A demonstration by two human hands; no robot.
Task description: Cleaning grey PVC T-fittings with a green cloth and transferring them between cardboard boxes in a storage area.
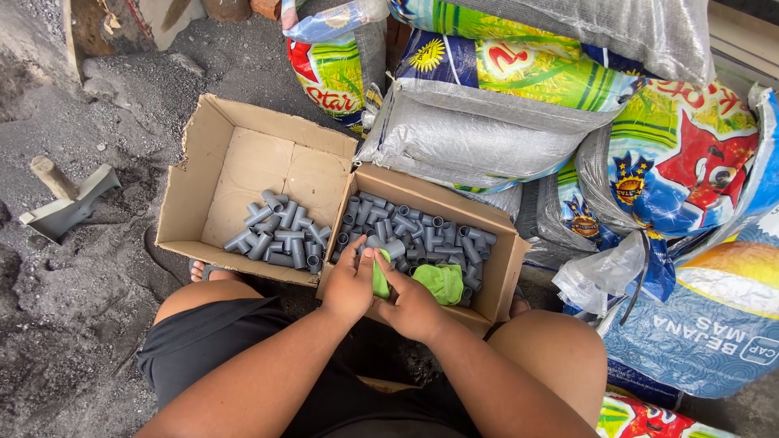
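Observation:
Both hands meet over the near edge of the right cardboard box (pixel 507 268), which is full of several short grey pipe pieces (pixel 410 229). My left hand (pixel 350 284) and my right hand (pixel 412 304) together pinch a small green piece (pixel 380 276); whether a pipe piece sits inside it is hidden. A crumpled green cloth (pixel 442 281) lies in the box just right of my right hand. The left cardboard box (pixel 207 154) holds a smaller heap of grey pipe pieces (pixel 280 235) at its near right corner.
Stacked woven sacks (pixel 487 122), grey and brightly printed, rise behind and to the right of the boxes. A clear plastic bag (pixel 600 272) hangs at the right. A small trowel (pixel 69 203) lies on the dark gritty ground at left. My knees flank the boxes.

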